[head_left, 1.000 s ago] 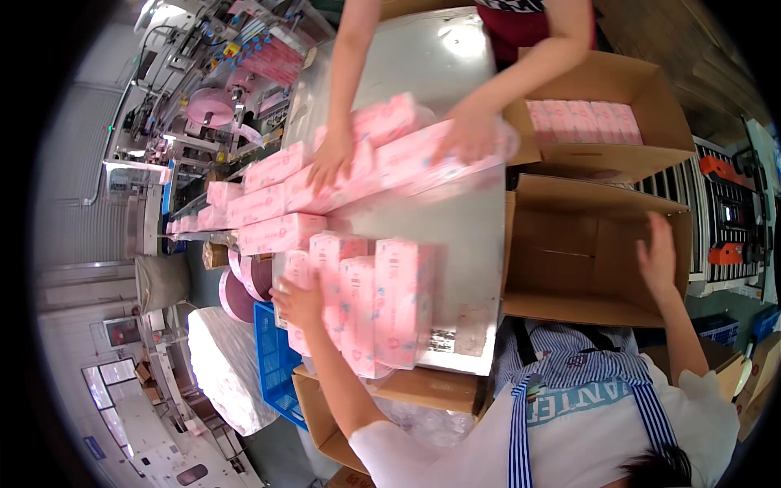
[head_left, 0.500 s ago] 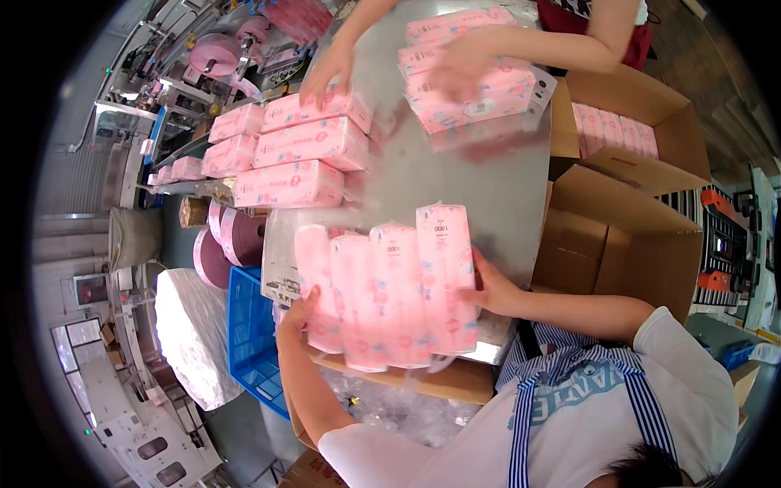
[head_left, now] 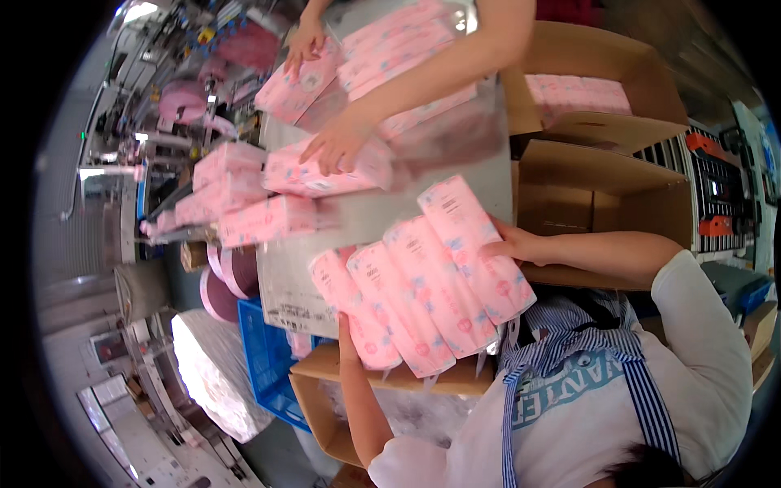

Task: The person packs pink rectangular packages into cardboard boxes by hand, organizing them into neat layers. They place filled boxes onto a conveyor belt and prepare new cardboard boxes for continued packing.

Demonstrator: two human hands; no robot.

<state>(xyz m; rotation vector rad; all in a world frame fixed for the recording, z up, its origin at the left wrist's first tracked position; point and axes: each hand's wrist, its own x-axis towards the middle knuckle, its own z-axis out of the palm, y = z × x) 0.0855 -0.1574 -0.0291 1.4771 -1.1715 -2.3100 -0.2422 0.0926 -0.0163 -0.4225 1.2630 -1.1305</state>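
Pink tissue packs (head_left: 423, 281), four long soft bundles side by side, are clamped as one row between the person's two hands and held tilted just above the near edge of the grey table (head_left: 366, 220). Left hand (head_left: 346, 329) presses flat against the low end of the row, fingers mostly hidden behind the packs. Right hand (head_left: 508, 242) presses on the upper end, fingers spread along the last pack. Both hands grip by squeezing inward.

Around it:
- open cardboard box (head_left: 602, 203) just right of the row, interior in shadow, contents not visible.
- second cardboard box (head_left: 586, 93) further back, holding a flat layer of pink packs.
- a third carton (head_left: 325, 382) sits under the table's near edge, right below the row.
- blue plastic crate (head_left: 264, 358) left of that carton.
- a co-worker's hand (head_left: 338, 142) rests on another pink pack (head_left: 313, 175) mid-table; their other hand (head_left: 303, 42) is on a pack at the far end.
- more pink packs (head_left: 236, 199) stacked along the table's left edge.
- pink film rolls (head_left: 221, 281) below the table's left side.

Packaging: all packs are pale pink wrap with small blue and darker pink prints; print too small to read. A white printed sheet (head_left: 293, 305) lies on the table's near-left corner.
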